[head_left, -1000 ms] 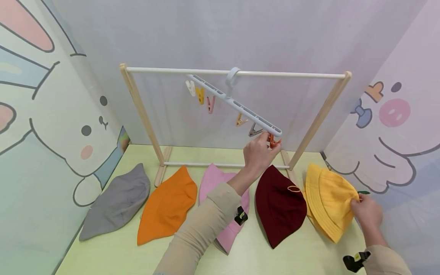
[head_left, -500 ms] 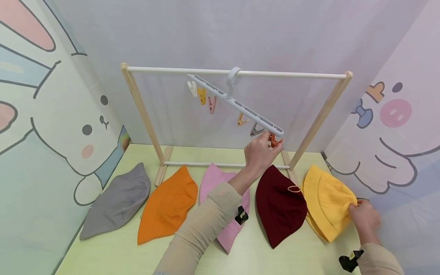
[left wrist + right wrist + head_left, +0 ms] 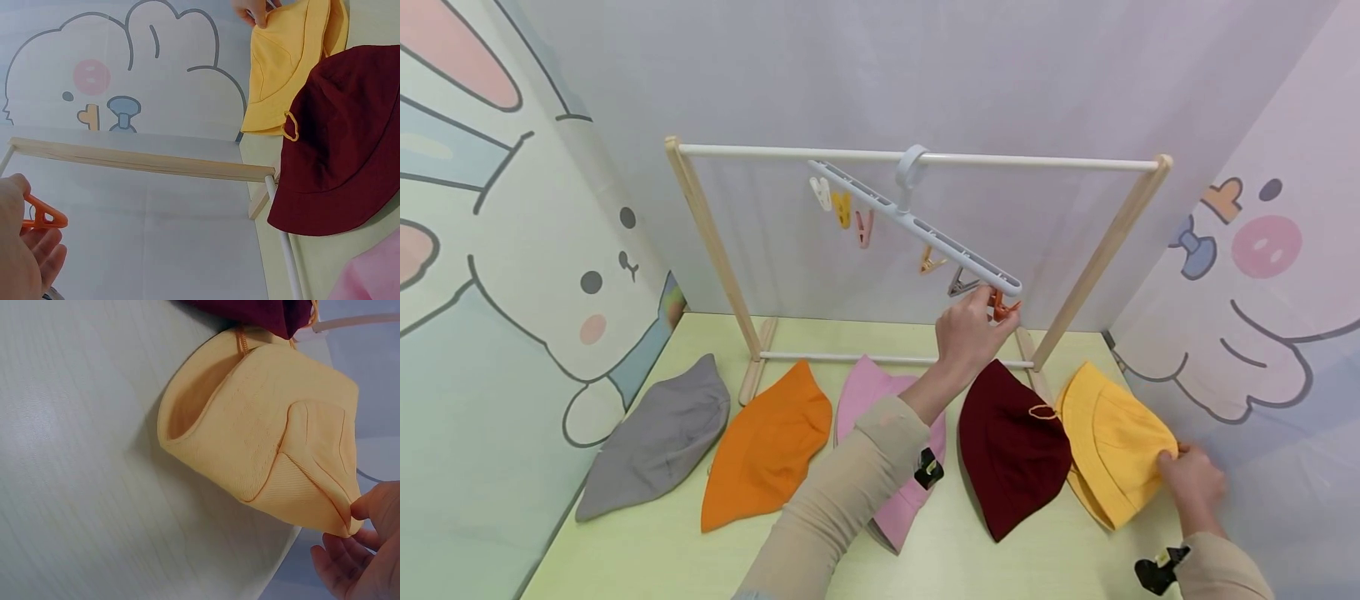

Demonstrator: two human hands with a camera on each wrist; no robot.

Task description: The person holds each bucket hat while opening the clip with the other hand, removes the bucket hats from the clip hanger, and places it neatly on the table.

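Observation:
My left hand [image 3: 967,332] pinches an orange clothespin [image 3: 1002,307] at the near right end of a pale grey clip hanger [image 3: 917,225]. In the left wrist view the same clothespin [image 3: 45,214] sits between thumb and fingers. At the right, my right hand [image 3: 1193,482] pinches the crown tip of a yellow bucket hat [image 3: 1116,450]. Seen from the right wrist, the hat [image 3: 256,425] lies tilted with its brim opening towards the table, thumb and fingers [image 3: 375,509] at its pointed end. Beside it lies a dark red bucket hat [image 3: 1011,454] with a small yellow loop.
The hanger hooks over the white top bar [image 3: 790,153] of a wooden-sided rack. Several other clothespins hang from it, including a yellow one [image 3: 841,210]. Grey [image 3: 658,442], orange [image 3: 771,450] and pink [image 3: 868,392] bucket hats lie on the pale table [image 3: 1000,575]. Printed walls stand on both sides.
My right hand has shifted slightly left and down with the yellow hat's tip, and the hat has turned a little. The green bit seen by its tip is hidden now. My left hand keeps its grip.

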